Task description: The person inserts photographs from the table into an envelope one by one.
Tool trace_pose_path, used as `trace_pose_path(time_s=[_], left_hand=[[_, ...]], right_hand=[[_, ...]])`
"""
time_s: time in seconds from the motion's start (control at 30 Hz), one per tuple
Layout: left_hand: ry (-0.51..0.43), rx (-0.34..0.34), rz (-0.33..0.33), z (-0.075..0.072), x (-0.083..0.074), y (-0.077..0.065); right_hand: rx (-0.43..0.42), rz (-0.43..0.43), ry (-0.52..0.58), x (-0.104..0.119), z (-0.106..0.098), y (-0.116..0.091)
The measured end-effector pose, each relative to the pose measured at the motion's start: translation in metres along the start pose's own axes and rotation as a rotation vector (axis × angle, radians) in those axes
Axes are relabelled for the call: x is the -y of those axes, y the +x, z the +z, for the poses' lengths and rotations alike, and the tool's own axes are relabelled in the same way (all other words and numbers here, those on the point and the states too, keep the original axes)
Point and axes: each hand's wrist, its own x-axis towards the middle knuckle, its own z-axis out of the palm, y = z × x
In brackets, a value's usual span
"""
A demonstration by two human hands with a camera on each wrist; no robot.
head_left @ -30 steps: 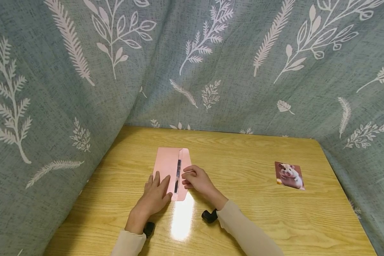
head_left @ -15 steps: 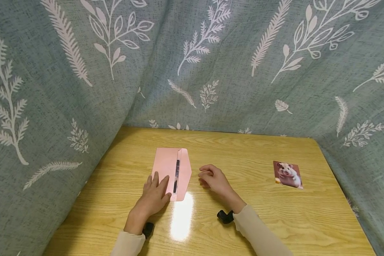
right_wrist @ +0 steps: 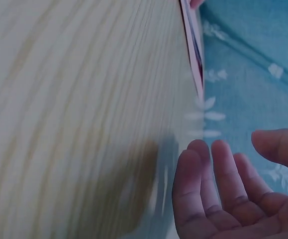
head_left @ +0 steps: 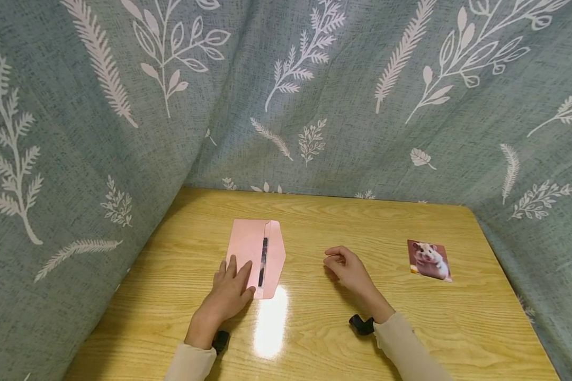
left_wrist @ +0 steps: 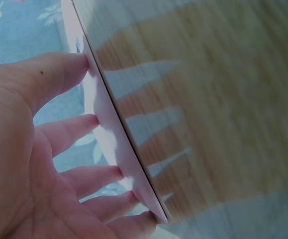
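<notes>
A pink envelope (head_left: 246, 238) lies on the table with its flap (head_left: 277, 254) spread to the right. Inside its mouth shows a dark strip of a picture card (head_left: 264, 262). My left hand (head_left: 229, 291) rests on the envelope's near left part, fingers spread; in the left wrist view the fingertips (left_wrist: 119, 172) press on the pink paper (left_wrist: 104, 107). Off to the right of the envelope, my right hand (head_left: 352, 270) hovers low over the wood with loosely bent fingers and nothing in them. Further right lies a hamster photo (head_left: 429, 259), flat on the table.
The wooden table (head_left: 352, 222) has a bright glare patch near its front. A blue-green leaf-patterned curtain (head_left: 343, 137) stands along the back and both sides. Black wrist cameras, left (head_left: 221, 341) and right (head_left: 361, 325), sit under the wrists.
My right hand has left the envelope's flap and moved right, toward the hamster photo. My left hand has stayed on the envelope, which lies in the same place.
</notes>
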Motion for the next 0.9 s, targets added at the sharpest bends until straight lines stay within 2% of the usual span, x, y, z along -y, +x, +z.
trace_pose_path(time_s=[0.23,0.53,0.73,0.9], left_hand=[[0.009,-0.001,0.003,0.0,0.0,0.0],[0.013,-0.003,0.008,-0.001,-0.002,-0.001],[0.011,0.001,0.005,-0.001,-0.001,0.0],[0.007,0.002,0.001,-0.001,-0.001,0.0]], right_hand=[[-0.052,0.006,-0.051,-0.001,-0.033,-0.01],[-0.176,0.033,-0.163,-0.018,-0.083,-0.014],[-0.264,-0.015,-0.324,-0.027,-0.118,-0.021],[-0.321,-0.003,-0.443,-0.035,-0.142,-0.028]])
